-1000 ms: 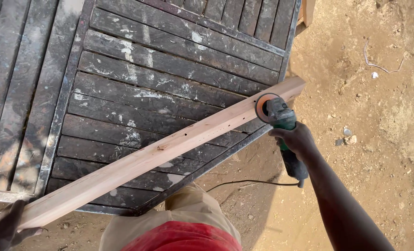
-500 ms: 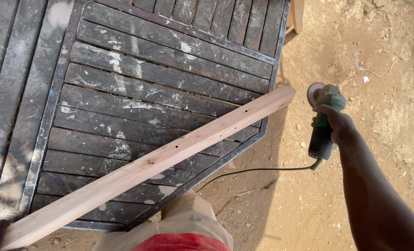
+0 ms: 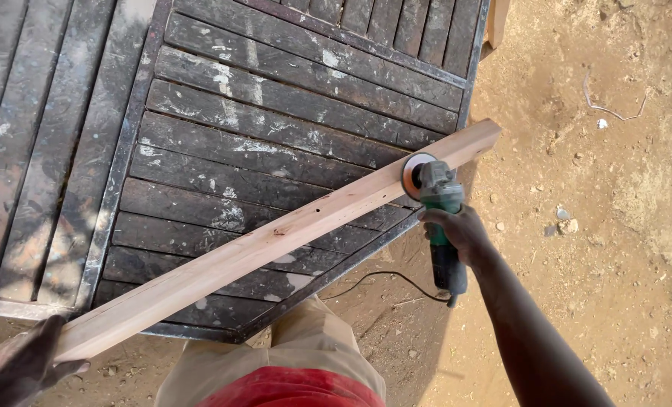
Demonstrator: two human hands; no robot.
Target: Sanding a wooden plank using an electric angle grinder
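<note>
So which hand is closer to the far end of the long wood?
Right. The right hand holds the green angle grinder against the wooden plank near its far end; the left hand grips the opposite, near end.

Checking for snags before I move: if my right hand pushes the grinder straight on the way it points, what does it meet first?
The right hand points the grinder up-left. Its disc already seems to sit at the plank's edge, so the plank comes first, then the dark slatted panel beyond. Depth is hard to judge.
</note>
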